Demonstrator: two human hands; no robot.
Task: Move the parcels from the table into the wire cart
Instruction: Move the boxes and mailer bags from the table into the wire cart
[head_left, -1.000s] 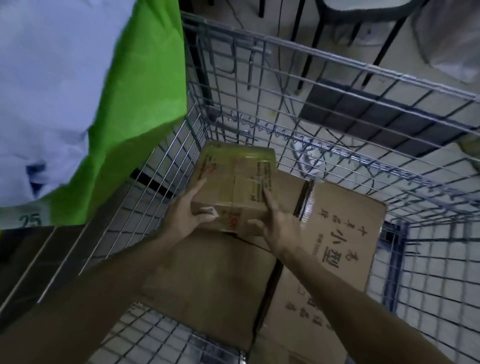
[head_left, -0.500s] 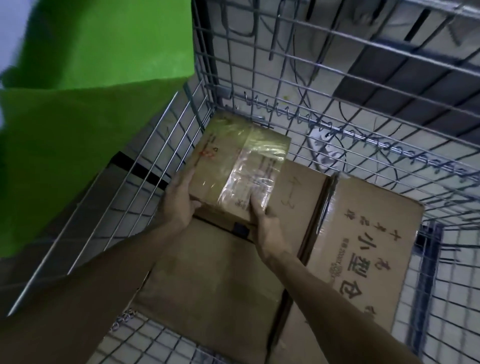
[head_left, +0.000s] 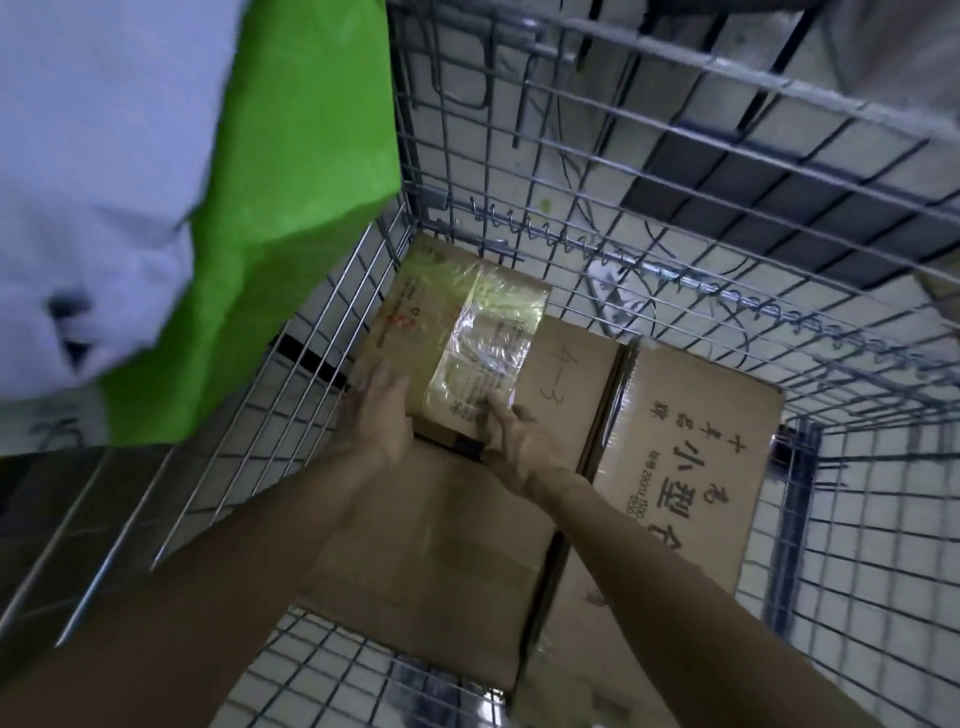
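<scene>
Item: taped parcel (head_left: 457, 322), wire cart (head_left: 675, 278). My left hand (head_left: 382, 415) lies flat against its side, my right hand (head_left: 522, 444) straight-fingered on top.

Both your bare forearms (head_left: 291, 519) reach forward and down, close together. Your left hand (head_left: 382, 415) lies flat, fingers straight; your right hand (head_left: 524, 441) has fingers extended forward, palm down.

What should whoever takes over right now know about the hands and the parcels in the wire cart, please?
Left hand: flat against the taped parcel's near-left side.
Right hand: fingers laid on its near edge.
The parcel lies in the wire cart's far-left corner, atop a plain box; a printed box lies beside.
Done: this parcel is in.
Left: let go, fetch more; the table is out of view.
</scene>
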